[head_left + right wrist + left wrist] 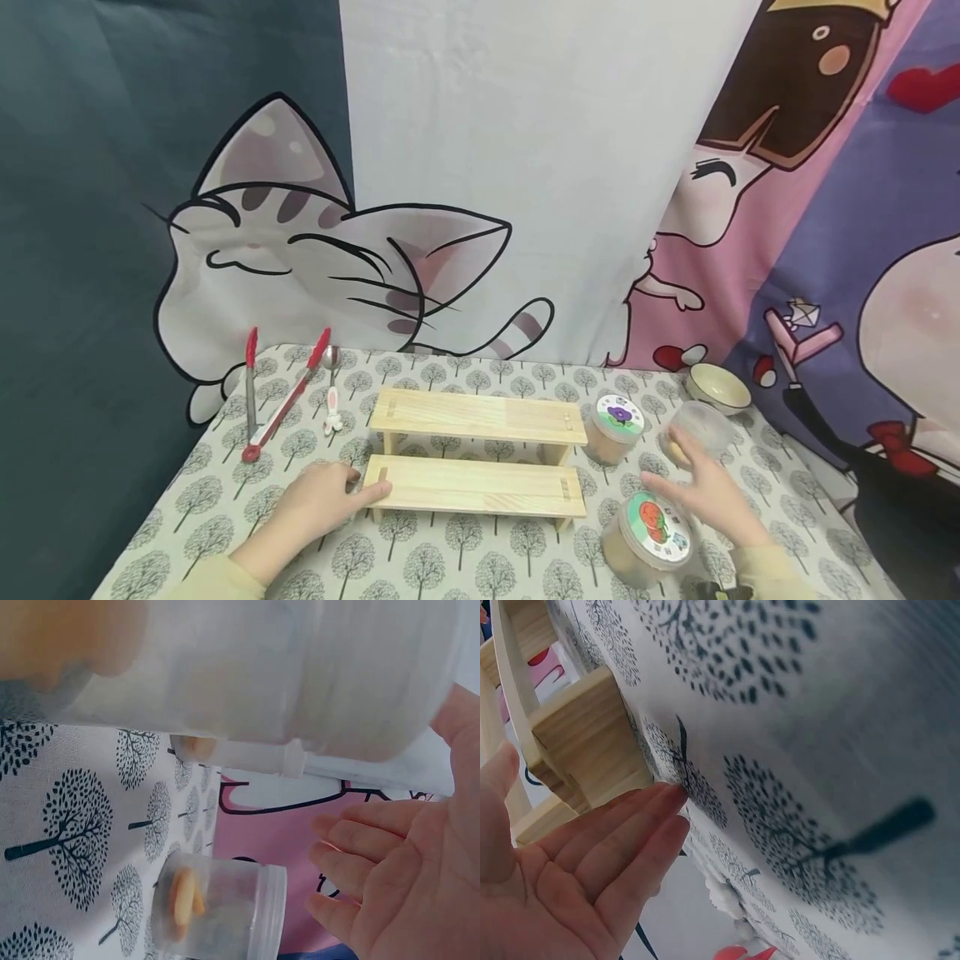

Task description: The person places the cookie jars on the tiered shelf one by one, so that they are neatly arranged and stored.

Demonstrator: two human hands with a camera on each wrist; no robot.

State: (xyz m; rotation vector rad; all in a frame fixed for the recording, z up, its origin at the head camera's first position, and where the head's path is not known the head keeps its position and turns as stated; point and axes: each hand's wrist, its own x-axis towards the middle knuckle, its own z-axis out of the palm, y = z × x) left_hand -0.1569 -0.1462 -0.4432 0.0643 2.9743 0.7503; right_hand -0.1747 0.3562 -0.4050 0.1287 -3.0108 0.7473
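A two-step wooden rack (476,454) stands mid-table. My left hand (322,500) lies flat with straight fingers against the lower step's left end (585,742); the left wrist view shows the fingers (622,832) touching the wood. My right hand (701,487) hovers open, fingers spread, between a clear lidded jar (697,432) with something orange inside (217,911) and a tub with a red-and-green label (651,537). That tub fills the top of the right wrist view (300,675). A tub with a purple flower lid (613,427) stands by the rack's right end.
Red-tipped tongs (277,400) and a spoon with a rabbit handle (332,392) lie at the back left. A cream bowl (718,387) sits back right. The tree-print tablecloth (450,558) covers the table; cartoon cloths hang behind.
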